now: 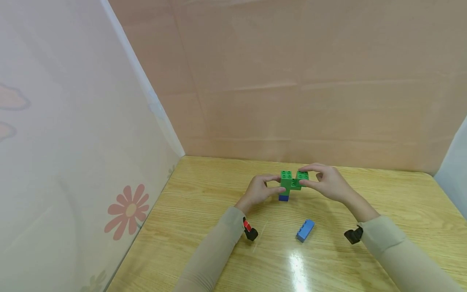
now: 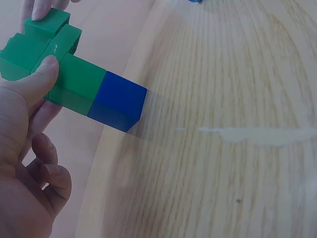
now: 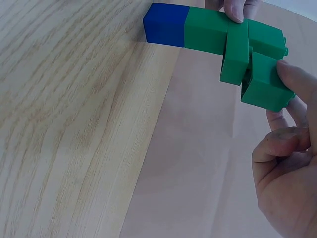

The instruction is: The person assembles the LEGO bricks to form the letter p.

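A brick tower stands on the table, with a dark blue brick (image 2: 118,101) at its base and green bricks (image 1: 286,185) above. One longer green brick (image 3: 235,54) sticks out sideways to the right. My left hand (image 1: 258,190) pinches the tower's green part between thumb and fingers. My right hand (image 1: 330,184) pinches a separate square green brick (image 3: 267,82) by its sides, just over the studs of the jutting brick. In the right wrist view this brick sits slightly tilted, with a narrow dark gap against the long brick. Whether it is pressed on cannot be told.
A lighter blue brick (image 1: 305,230) lies on its side on the wooden table (image 1: 204,194), nearer than the tower. Behind the table's far edge rises a brown sheet (image 1: 292,101). On the left hangs a white sheet (image 1: 73,142) with a printed flower.
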`<action>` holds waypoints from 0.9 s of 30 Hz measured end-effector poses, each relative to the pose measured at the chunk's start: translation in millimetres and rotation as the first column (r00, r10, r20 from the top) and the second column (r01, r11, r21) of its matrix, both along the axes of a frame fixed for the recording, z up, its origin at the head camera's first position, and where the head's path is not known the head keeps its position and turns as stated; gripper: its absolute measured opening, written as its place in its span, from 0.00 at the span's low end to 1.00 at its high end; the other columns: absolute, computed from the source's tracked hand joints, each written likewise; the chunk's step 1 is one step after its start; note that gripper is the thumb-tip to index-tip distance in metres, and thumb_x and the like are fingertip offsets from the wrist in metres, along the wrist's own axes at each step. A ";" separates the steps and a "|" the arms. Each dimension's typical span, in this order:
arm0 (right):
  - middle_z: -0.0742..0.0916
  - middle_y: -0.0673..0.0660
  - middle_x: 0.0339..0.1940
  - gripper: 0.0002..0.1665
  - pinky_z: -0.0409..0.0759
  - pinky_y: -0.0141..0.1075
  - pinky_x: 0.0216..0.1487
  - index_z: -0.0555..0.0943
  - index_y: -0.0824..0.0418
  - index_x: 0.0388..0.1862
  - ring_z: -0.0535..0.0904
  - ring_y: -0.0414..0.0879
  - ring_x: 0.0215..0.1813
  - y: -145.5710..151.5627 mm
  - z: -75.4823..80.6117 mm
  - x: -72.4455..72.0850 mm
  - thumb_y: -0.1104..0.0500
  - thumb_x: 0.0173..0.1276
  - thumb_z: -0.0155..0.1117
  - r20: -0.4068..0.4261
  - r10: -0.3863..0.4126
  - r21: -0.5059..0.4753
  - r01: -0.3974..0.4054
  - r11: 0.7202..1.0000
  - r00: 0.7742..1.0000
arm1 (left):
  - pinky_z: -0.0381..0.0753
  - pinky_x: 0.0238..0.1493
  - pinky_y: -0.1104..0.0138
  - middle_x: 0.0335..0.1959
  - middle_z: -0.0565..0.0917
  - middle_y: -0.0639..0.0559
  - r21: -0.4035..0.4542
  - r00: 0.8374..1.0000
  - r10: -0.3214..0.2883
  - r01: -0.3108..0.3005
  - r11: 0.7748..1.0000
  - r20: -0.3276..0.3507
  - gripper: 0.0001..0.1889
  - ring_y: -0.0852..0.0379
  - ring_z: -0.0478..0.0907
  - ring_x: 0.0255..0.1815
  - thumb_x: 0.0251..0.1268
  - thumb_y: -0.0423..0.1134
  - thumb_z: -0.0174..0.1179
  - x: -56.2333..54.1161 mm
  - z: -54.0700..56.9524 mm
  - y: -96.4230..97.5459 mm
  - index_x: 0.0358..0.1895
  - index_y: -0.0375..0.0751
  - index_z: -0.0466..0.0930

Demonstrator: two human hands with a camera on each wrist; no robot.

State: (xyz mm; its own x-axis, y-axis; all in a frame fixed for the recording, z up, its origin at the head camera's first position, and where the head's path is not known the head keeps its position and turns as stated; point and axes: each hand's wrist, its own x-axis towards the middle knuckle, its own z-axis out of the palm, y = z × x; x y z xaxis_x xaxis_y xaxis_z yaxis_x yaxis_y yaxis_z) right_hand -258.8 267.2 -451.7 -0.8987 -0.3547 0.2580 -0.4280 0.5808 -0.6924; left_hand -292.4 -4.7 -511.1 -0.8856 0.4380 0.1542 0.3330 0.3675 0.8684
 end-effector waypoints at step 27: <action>0.85 0.60 0.63 0.24 0.75 0.40 0.38 0.85 0.56 0.61 0.77 0.55 0.49 1.2 -0.8 -1.0 0.50 0.69 0.76 0.001 0.006 0.006 -0.006 1.000 1.000 | 0.73 0.38 0.68 0.50 0.85 0.73 -0.056 0.999 0.033 -0.033 0.998 -0.004 0.20 0.50 0.80 0.49 0.64 0.53 0.74 2.5 4.2 3.4 0.59 0.56 0.89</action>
